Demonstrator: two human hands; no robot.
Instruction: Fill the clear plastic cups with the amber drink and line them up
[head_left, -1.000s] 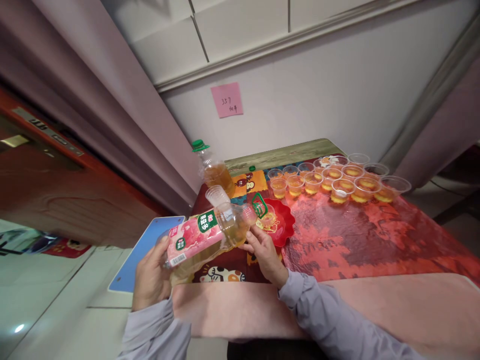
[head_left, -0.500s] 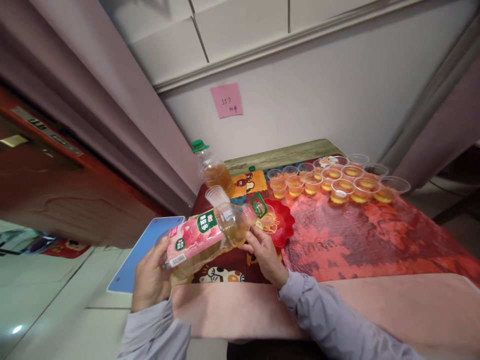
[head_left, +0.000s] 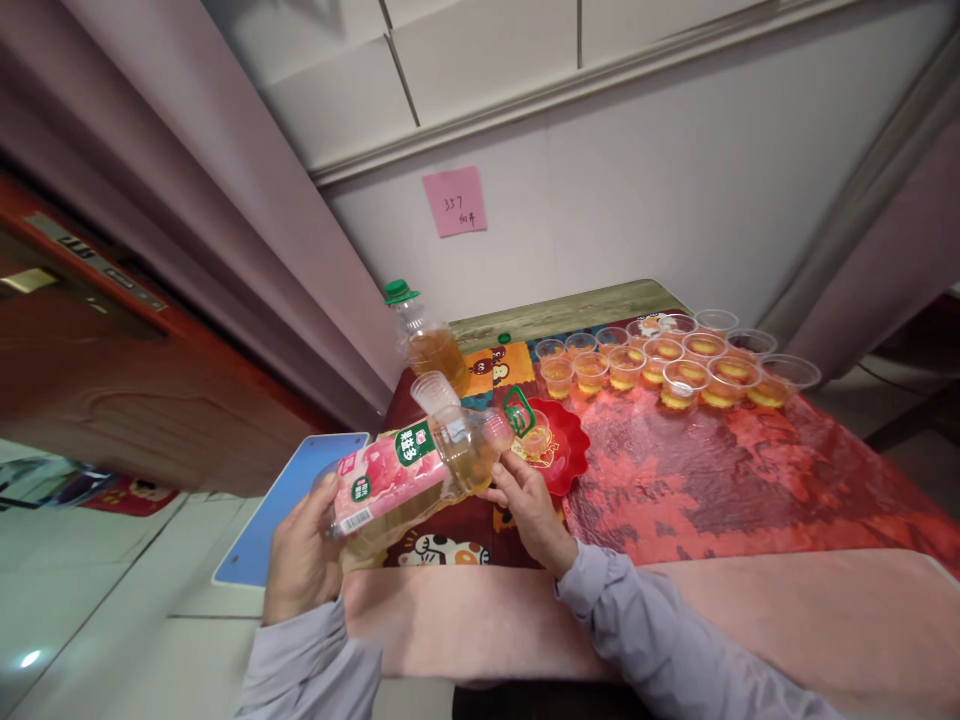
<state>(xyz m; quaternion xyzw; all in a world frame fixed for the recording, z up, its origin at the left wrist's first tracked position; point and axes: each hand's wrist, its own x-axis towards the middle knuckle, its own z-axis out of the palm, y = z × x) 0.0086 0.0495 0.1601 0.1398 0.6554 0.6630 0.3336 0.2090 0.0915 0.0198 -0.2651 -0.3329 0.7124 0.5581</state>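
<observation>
A large juice bottle with a pink label lies tilted in my two hands, its neck pointing right. My left hand is wrapped round its base end. At the shoulder, my right hand grips it from below with thumb and fingers. The bottle's mouth is over a red scalloped dish, where a small clear cup stands. A green handle ring hangs at the bottle's neck. Pale yellow liquid shows inside the bottle. Nested clear cups sit just behind it.
Several clear cups with yellow liquid stand in rows at the back right of the red-covered table. A second bottle, green-capped, is at the back left. Near it lies a green cap. A blue board adjoins the left side.
</observation>
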